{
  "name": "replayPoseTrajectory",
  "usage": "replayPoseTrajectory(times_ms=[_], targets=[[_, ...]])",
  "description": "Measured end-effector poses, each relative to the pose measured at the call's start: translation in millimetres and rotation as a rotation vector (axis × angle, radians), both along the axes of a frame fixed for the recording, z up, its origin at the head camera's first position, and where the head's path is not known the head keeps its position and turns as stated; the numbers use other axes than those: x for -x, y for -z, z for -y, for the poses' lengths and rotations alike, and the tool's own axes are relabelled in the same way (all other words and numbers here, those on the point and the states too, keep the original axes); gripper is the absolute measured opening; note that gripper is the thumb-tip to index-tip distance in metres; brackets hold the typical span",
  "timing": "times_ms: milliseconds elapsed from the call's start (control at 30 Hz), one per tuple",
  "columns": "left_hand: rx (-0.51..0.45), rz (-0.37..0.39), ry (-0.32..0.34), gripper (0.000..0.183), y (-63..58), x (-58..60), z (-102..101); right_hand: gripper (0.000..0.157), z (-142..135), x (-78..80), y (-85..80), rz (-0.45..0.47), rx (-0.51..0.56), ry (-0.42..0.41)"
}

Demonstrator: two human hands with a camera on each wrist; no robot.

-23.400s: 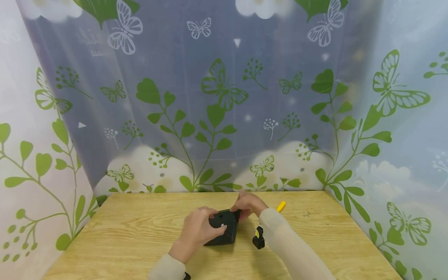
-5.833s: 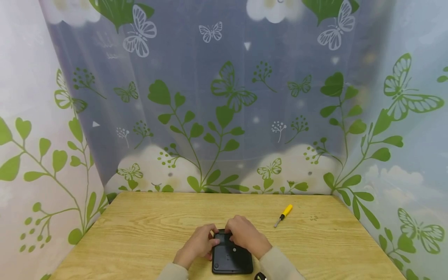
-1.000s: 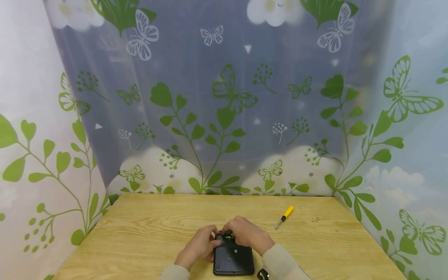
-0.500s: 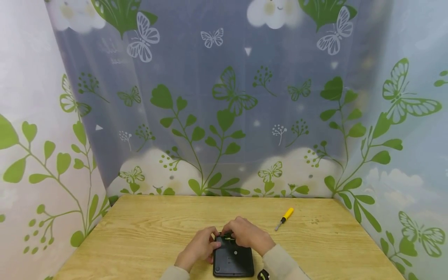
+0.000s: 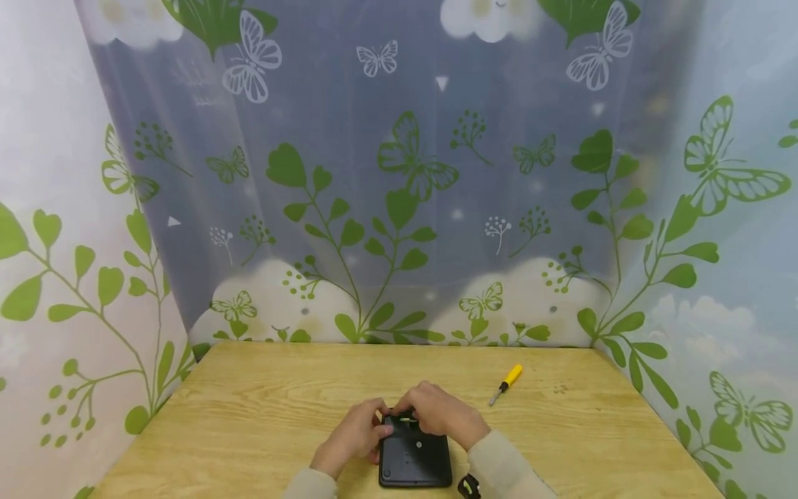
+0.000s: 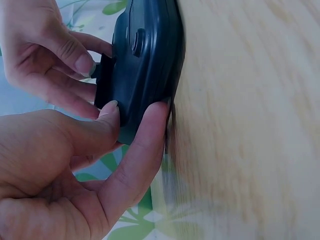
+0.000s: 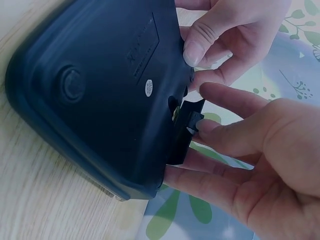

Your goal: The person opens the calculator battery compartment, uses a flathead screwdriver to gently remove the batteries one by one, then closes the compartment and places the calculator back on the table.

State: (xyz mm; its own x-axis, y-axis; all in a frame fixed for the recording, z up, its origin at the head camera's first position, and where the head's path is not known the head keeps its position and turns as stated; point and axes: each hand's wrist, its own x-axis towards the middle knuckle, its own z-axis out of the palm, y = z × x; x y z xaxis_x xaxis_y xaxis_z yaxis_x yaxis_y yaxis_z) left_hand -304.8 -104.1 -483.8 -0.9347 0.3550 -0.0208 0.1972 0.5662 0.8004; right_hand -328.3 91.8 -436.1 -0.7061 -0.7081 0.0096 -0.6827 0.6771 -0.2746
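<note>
Black casing [image 7: 110,122] bears a sticker [image 7: 149,88], apparently lettered.

Left hand [image 5: 354,438] grips black device [image 5: 414,464], right hand [image 5: 441,414] at far edge; yellow-handled screwdriver [image 5: 507,383] farther right.

Backdrop [image 5: 337,104]: blue-grey, faintly creased, printed with green plants [image 5: 283,166], white and green butterflies [image 5: 416,161], and white clouds [image 5: 268,284] at top and foot
Left wall [image 5: 37,152]: pinkish white, leafy sprigs
Right wall [image 5: 748,256]: pale blue, faint clouds, green stems
Surface [image 5: 280,374]: yellowish wood grain, far edge running along the backdrop
Light: soft, brighter on the side walls
</note>
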Motion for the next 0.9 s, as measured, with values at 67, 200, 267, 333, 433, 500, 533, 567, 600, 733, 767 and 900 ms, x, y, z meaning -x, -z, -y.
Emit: replayPoseTrajectory(times_ms=[67,200,267,333,433,500,533,567,600,733,767,900], targets=[[0.010,0.007,-0.007,0.017,-0.7,0.6,-0.2,0.047,0.4,0.2,-0.4,0.002,0.001,0.005],[0.012,0.017,-0.011,0.018,-1.1,0.6,-0.6,0.042,0.6,0.2,-0.2,-0.012,-0.006,0.006],[0.009,0.012,-0.008,0.018,-0.9,0.4,-0.6,0.040,0.5,0.1,0.3,-0.014,-0.008,0.008],[0.010,0.004,-0.006,0.018,-0.9,0.0,-0.5,0.036,0.2,0.2,0.6,-0.011,-0.006,0.012],[0.014,-0.004,-0.005,0.017,0.0,0.2,-0.3,0.035,0.5,0.9,0.7,-0.016,-0.009,0.009],[0.015,-0.007,-0.003,0.017,0.2,0.5,0.0,0.035,0.7,1.2,0.2,-0.022,-0.011,0.004],[0.014,-0.006,-0.001,0.017,0.0,0.4,0.2,0.035,0.8,1.3,0.0,-0.025,-0.013,0.001],[0.013,-0.003,0.001,0.017,0.4,0.8,0.3,0.035,0.8,1.5,-0.1,-0.028,-0.014,-0.005],[0.014,-0.001,0.003,0.017,0.4,1.1,0.5,0.034,0.7,1.4,-0.3,-0.027,-0.014,-0.009],[0.010,0.006,0.006,0.017,-0.1,2.0,0.9,0.034,0.1,1.3,-0.3,-0.018,-0.006,-0.023],[0.011,0.008,0.006,0.017,0.1,2.2,0.9,0.034,0.0,1.3,-0.3,-0.018,-0.005,-0.025],[0.012,0.003,0.007,0.016,-0.6,1.3,0.9,0.034,-0.1,1.7,0.3,-0.018,-0.004,-0.029]])
